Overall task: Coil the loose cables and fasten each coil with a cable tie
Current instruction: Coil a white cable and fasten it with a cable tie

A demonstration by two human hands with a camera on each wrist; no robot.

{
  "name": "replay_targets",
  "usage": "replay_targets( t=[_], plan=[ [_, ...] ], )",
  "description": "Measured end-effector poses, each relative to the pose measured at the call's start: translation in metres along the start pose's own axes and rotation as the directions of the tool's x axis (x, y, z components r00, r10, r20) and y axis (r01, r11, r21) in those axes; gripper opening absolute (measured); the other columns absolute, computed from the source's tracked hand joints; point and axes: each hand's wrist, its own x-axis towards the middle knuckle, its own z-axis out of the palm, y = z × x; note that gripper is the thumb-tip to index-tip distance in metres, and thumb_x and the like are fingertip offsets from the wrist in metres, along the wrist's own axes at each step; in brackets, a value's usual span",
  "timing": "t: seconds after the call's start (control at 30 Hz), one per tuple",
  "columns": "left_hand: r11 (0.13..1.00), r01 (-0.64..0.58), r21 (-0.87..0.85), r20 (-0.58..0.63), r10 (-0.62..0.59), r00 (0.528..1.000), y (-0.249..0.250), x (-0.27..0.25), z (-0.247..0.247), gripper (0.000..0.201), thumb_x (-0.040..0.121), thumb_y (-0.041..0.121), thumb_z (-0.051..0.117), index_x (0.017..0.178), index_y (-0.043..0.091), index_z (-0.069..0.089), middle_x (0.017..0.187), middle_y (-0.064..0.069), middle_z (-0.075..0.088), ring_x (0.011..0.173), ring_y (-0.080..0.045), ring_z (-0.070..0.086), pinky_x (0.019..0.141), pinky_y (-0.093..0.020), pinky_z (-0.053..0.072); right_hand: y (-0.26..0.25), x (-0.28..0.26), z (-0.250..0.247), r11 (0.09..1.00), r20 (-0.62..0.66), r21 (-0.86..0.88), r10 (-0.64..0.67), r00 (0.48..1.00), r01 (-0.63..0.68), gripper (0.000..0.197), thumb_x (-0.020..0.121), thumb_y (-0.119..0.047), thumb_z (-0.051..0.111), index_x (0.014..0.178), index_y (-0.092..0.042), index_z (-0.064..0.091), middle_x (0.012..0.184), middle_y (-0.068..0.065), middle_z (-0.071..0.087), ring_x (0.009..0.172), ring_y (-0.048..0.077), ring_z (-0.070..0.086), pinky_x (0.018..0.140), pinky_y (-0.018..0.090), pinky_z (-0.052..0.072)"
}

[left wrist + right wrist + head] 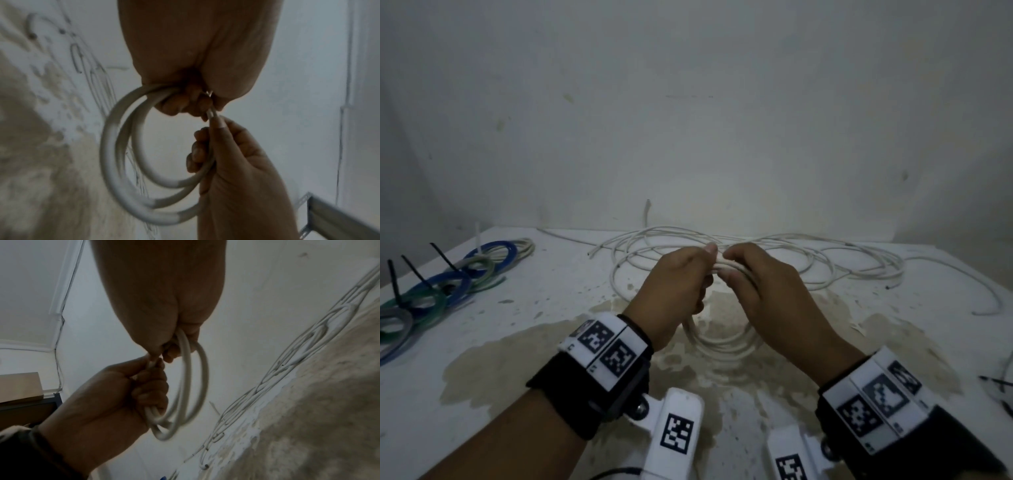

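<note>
With 2 hands gripping, 1 wht coil

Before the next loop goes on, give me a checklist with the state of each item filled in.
1. Left hand holds the white coil: ok, fingers curled round its top.
2. Right hand holds the same coil: ok, it grips right beside the left.
3. Loops gathered together: ok, several rings hang in one bunch below the hands.
4. Loose cable left to wind: ok, plenty lies spread on the table behind the hands.
5. Loose cable free of tangles: cannot tell, the strands cross one another.
6. Tie within reach: cannot tell; black ties show only on the finished coils at the left.
</note>
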Motion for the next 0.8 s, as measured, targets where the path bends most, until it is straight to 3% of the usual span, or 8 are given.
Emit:
replay_targets(
  t=[0.17, 0.3, 0.4, 0.47, 0.53, 0.63, 0.7, 0.8],
  plan=[
    [0.916, 0.198, -0.349, 0.088, -0.178, 0.98, 0.001, 0.001, -0.005, 0.032, 0.098, 0.03, 0.047, 0.069, 0.02, 0.039, 0.051, 0.006, 0.03, 0.042, -0.006, 0.018, 0.038, -0.017, 0.014, -0.001, -0.01, -0.002, 0.948, -0.057, 0.298, 0.133, 0.99, -0.11, 0.014, 0.095, -0.025, 0.052, 0.089, -0.032, 0.062, 0.061, -0.01, 0.057, 0.051, 0.005, 0.054, 0.05, 0.013, 0.042],
    [0.86, 0.3, -0.412, 0.209, -0.231, 0.95, 0.002, 0.0, -0.007, 0.027, 0.097, 0.027, 0.045, 0.073, 0.015, 0.046, 0.05, 0.006, 0.03, 0.037, -0.005, 0.018, 0.037, -0.017, 0.013, 0.001, -0.014, 0.004, 0.962, -0.117, 0.243, 0.154, 0.981, -0.122, 0.022, 0.097, -0.024, 0.047, 0.08, -0.031, 0.058, 0.061, -0.013, 0.055, 0.054, 0.005, 0.051, 0.053, 0.012, 0.038],
    [0.843, 0.296, -0.448, 0.195, -0.231, 0.953, -0.002, 0.0, -0.008, 0.026, 0.098, 0.022, 0.04, 0.074, 0.014, 0.044, 0.051, 0.005, 0.032, 0.038, -0.005, 0.019, 0.037, -0.017, 0.015, 0.004, -0.013, 0.005, 0.957, -0.091, 0.246, 0.18, 0.979, -0.153, 0.02, 0.098, -0.018, 0.046, 0.1, -0.03, 0.062, 0.071, -0.015, 0.06, 0.059, 0.004, 0.055, 0.058, 0.011, 0.041],
    [0.832, 0.272, -0.484, 0.175, -0.213, 0.961, -0.006, 0.001, -0.009, 0.027, 0.098, 0.02, 0.038, 0.072, 0.014, 0.042, 0.052, 0.004, 0.033, 0.038, -0.005, 0.02, 0.038, -0.018, 0.015, 0.003, -0.012, 0.004, 0.872, 0.02, 0.41, 0.286, 0.958, -0.268, 0.025, 0.099, -0.016, 0.045, 0.118, -0.024, 0.059, 0.077, -0.01, 0.065, 0.056, 0.006, 0.057, 0.058, 0.02, 0.048],
    [0.818, 0.26, -0.513, 0.182, -0.192, 0.964, -0.007, 0.0, -0.008, 0.025, 0.097, 0.018, 0.037, 0.073, 0.014, 0.042, 0.054, 0.003, 0.034, 0.038, -0.006, 0.022, 0.039, -0.018, 0.016, -0.001, -0.012, 0.005, 0.753, 0.099, 0.556, 0.363, 0.927, -0.354, 0.023, 0.1, -0.015, 0.043, 0.112, -0.018, 0.061, 0.069, -0.008, 0.061, 0.049, 0.011, 0.052, 0.051, 0.027, 0.047],
    [0.844, 0.238, -0.48, 0.22, -0.146, 0.964, -0.007, -0.003, -0.004, 0.023, 0.096, 0.015, 0.037, 0.075, 0.012, 0.045, 0.057, -0.001, 0.039, 0.042, -0.01, 0.029, 0.04, -0.02, 0.028, -0.004, -0.011, 0.004, 0.64, 0.07, 0.65, 0.486, 0.871, -0.409, 0.02, 0.099, -0.016, 0.043, 0.094, -0.017, 0.063, 0.061, -0.001, 0.048, 0.044, 0.011, 0.038, 0.045, 0.027, 0.036],
    [0.932, 0.164, -0.324, 0.178, -0.11, 0.978, -0.008, -0.003, -0.001, 0.023, 0.096, 0.011, 0.037, 0.078, 0.008, 0.05, 0.061, -0.005, 0.048, 0.048, -0.016, 0.042, 0.048, -0.026, 0.04, 0.0, -0.012, 0.003, 0.758, -0.031, 0.541, 0.452, 0.892, -0.365, 0.023, 0.098, -0.018, 0.044, 0.086, -0.023, 0.063, 0.054, -0.009, 0.046, 0.044, 0.007, 0.038, 0.048, 0.025, 0.034],
    [0.994, -0.009, 0.11, 0.019, 0.007, 1.0, -0.008, 0.001, 0.001, 0.027, 0.091, 0.003, 0.042, 0.072, 0.01, 0.061, 0.071, -0.005, 0.061, 0.067, -0.019, 0.057, 0.067, -0.034, 0.05, 0.001, -0.016, 0.002, 0.968, -0.179, 0.189, 0.198, 0.964, -0.164, 0.024, 0.097, -0.012, 0.045, 0.083, -0.016, 0.064, 0.06, -0.012, 0.057, 0.06, 0.007, 0.051, 0.056, 0.014, 0.037]
  ],
)
